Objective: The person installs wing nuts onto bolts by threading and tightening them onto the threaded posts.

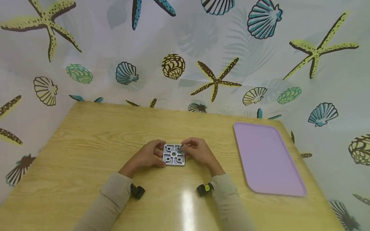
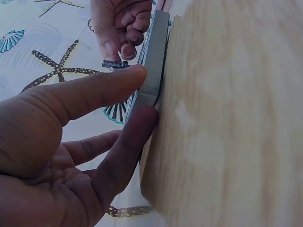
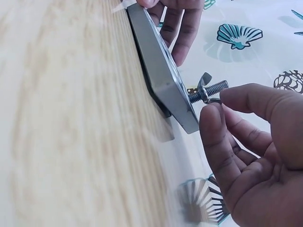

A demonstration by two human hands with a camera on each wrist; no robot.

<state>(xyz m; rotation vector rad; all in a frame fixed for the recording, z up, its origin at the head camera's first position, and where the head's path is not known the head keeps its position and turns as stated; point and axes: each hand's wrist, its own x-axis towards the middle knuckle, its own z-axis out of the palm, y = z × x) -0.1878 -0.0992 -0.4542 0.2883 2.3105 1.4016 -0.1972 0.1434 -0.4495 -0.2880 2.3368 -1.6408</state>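
A square grey metal plate (image 1: 173,159) with ribs and round holes lies in the middle of the wooden table. Its left side is gripped by my left hand (image 1: 146,156), thumb at the near corner and fingers at the far one. From the plate's far right corner a threaded bolt (image 3: 219,86) sticks up, with a wing nut (image 3: 204,90) partway along it. My right hand (image 1: 200,151) pinches one wing of the nut between thumb and forefinger. In the left wrist view the bolt's threaded end (image 2: 111,64) shows beyond my left hand.
A shallow lilac tray (image 1: 267,160) stands on the right part of the wooden table (image 1: 95,138). Behind and beside the table hangs a white cloth (image 1: 156,38) printed with shells and starfish. Each wrist wears a small black camera (image 1: 137,192).
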